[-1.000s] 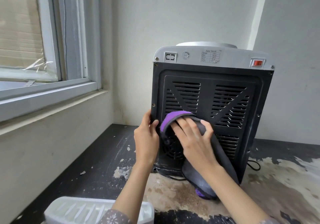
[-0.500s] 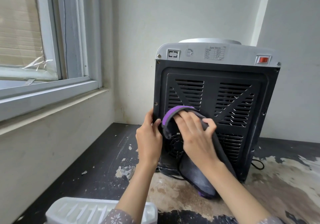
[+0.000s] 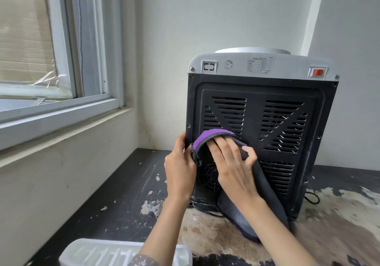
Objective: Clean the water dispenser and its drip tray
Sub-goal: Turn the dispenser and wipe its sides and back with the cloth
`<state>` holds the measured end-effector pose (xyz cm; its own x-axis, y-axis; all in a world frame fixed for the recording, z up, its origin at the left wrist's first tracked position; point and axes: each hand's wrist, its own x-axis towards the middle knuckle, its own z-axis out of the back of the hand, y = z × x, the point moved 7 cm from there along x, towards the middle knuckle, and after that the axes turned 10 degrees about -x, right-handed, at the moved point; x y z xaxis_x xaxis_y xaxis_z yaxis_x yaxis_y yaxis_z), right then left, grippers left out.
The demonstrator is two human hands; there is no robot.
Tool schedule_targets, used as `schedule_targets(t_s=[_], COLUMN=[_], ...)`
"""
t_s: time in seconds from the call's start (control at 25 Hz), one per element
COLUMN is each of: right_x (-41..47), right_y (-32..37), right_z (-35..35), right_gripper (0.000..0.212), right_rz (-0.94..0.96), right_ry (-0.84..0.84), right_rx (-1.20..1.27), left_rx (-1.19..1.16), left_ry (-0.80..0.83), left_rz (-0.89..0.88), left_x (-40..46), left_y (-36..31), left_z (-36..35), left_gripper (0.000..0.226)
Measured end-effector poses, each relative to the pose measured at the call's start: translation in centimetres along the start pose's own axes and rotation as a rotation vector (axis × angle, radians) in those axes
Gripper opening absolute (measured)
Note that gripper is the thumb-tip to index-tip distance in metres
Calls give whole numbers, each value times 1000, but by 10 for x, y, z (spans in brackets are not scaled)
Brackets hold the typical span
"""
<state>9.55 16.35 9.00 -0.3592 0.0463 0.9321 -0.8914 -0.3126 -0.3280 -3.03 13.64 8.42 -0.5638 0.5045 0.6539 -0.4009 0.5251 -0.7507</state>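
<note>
The water dispenser [image 3: 267, 109] stands on the worn table with its black vented back panel toward me and a grey-white top. My right hand [image 3: 232, 163] presses a grey cloth with a purple edge [image 3: 213, 134] flat against the lower left of the panel, fingers spread over it. The cloth hangs down to the table under my wrist. My left hand [image 3: 178, 167] grips the panel's left edge, thumb in front. The white slotted drip tray [image 3: 107, 253] lies at the bottom left, partly cut off.
A window with a grey frame [image 3: 61, 109] and its sill fill the left. Walls close in behind and right of the dispenser. A black power cord [image 3: 312, 199] trails from its right base. The black tabletop [image 3: 127, 193] is peeling, with flakes.
My right hand has slid the cloth upward on the back panel, from over the round fan grille to the slats above it. My left hand stays on the left edge.
</note>
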Motion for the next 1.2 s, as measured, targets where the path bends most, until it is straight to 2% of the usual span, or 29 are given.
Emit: schedule_targets(t_s=[0.12,0.36,0.6,0.76,0.88,1.0,1.2], right_x=[-1,9,14,10,18,16,7], right_y=[-6,-7,-27,-21,1,-9,-31], right_z=[1,5,11,7,2,2,6], right_gripper=[48,49,45,48,49,49,44], right_rz=[26,-141,-93,-145,-90,-58,-129], right_ry=[14,-1,0,-24,-30,-28,-57], right_rx=[-88,-47,-129,-36,12,-23,-9], left_rx=[-4,10,-13,-6,-3,4,5], left_ry=[1,-27,-18,-27,-35,-28,-45], left_rz=[-2,-30,-10,-12,-20,-38,-36], left_x=[0,1,1,0,0,-1,0], left_y=[3,3,4,5,3,4,7], left_z=[1,1,2,1,1,1,1], left_gripper=[36,34,35,33,37,36,32])
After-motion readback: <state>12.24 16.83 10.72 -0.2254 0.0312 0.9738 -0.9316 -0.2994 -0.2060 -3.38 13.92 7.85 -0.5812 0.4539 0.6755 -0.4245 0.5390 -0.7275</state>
